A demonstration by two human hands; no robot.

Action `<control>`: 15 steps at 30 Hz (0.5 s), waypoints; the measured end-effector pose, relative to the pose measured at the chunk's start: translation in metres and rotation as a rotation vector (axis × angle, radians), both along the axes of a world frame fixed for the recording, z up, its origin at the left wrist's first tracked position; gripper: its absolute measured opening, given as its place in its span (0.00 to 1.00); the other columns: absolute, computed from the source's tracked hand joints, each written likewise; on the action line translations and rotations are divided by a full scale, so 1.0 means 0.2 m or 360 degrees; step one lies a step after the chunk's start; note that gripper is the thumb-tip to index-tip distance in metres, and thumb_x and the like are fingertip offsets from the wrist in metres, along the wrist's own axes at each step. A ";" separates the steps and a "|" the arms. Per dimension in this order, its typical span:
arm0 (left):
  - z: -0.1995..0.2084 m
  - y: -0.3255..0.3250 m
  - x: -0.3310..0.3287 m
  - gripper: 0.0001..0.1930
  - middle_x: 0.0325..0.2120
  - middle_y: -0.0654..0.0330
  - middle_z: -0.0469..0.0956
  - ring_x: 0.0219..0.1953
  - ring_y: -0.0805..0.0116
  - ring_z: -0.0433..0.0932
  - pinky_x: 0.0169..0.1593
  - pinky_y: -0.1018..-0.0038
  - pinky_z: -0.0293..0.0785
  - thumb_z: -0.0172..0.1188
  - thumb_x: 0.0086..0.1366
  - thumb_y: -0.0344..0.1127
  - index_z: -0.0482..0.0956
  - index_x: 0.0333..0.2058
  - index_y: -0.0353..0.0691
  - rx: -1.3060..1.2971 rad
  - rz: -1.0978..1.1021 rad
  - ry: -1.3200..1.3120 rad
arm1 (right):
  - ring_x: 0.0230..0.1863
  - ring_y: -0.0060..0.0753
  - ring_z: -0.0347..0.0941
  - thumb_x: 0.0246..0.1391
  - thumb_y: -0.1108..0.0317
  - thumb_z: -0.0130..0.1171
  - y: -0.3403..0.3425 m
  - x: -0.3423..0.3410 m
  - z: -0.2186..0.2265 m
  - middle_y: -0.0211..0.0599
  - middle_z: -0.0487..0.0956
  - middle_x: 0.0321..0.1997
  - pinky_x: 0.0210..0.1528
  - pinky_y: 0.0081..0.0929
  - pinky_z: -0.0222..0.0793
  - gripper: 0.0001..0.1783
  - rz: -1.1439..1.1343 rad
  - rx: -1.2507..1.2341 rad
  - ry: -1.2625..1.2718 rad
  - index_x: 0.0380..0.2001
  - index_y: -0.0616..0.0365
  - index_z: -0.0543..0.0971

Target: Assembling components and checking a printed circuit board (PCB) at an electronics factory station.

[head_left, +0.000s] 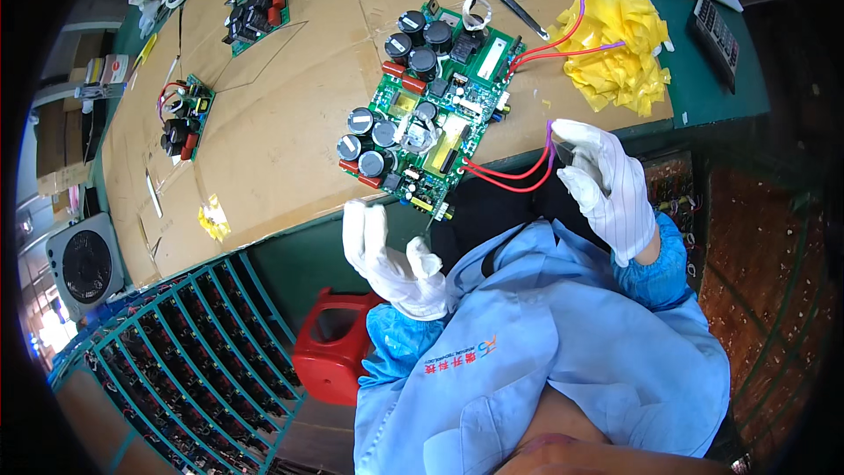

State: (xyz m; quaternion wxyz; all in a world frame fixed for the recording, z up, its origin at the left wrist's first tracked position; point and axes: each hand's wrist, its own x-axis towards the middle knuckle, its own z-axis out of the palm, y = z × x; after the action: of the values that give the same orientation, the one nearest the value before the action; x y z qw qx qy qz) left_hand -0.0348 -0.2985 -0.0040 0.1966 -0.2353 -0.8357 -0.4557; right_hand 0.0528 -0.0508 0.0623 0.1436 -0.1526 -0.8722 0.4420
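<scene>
Two green circuit boards with black capacitors lie side by side at the table's near edge: an upper circuit board (pixel 491 54) and a lower circuit board (pixel 411 136). Red wires (pixel 519 186) with purple ends run from the lower one toward my right hand (pixel 607 180). That white-gloved hand is curled, its index fingertip at the purple ends; a greyish thing shows between finger and thumb, too little to name. My left hand (pixel 391 264), also gloved, is just off the table edge below the lower board, fingers stretched and thumb apart, holding nothing that I can see.
Yellow tape pieces (pixel 615 48) are heaped right of the boards, near tweezers (pixel 517 10) and a calculator (pixel 716 40). More circuit boards (pixel 257 7) lie at the left on the cardboard (pixel 290 114). A red stool (pixel 334 347), a teal rack (pixel 193 361) and a fan (pixel 85 262) stand below and left.
</scene>
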 end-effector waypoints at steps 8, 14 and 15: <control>0.00 -0.13 -0.14 0.21 0.55 0.46 0.70 0.60 0.42 0.68 0.61 0.51 0.67 0.54 0.68 0.44 0.74 0.55 0.38 -0.0638 -0.0197 0.0519 | 0.23 0.28 0.66 0.53 0.65 0.71 -0.02 0.01 -0.02 0.33 0.72 0.25 0.30 0.23 0.69 0.28 0.0009 -0.0004 0.0054 0.57 0.57 0.75; 0.10 -0.09 -0.39 0.24 0.57 0.46 0.72 0.61 0.41 0.69 0.63 0.53 0.66 0.55 0.67 0.46 0.75 0.56 0.40 -0.0870 -0.0402 0.0722 | 0.27 0.30 0.75 0.54 0.67 0.69 -0.01 0.00 -0.07 0.37 0.81 0.35 0.32 0.24 0.73 0.26 -0.0045 0.0117 0.0195 0.56 0.56 0.76; 0.10 -0.07 -0.46 0.24 0.57 0.46 0.72 0.61 0.41 0.69 0.63 0.53 0.66 0.57 0.65 0.44 0.76 0.56 0.39 -0.0781 -0.0434 0.0710 | 0.27 0.31 0.77 0.55 0.68 0.68 -0.01 0.01 -0.07 0.38 0.83 0.38 0.32 0.25 0.74 0.24 -0.0013 0.0138 0.0185 0.55 0.56 0.77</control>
State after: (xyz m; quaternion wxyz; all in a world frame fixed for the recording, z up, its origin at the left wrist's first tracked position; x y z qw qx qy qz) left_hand -0.1276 -0.3115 0.0163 0.2493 -0.4785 -0.8177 -0.2008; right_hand 0.0539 -0.0522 0.0488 0.2023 -0.1238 -0.8800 0.4115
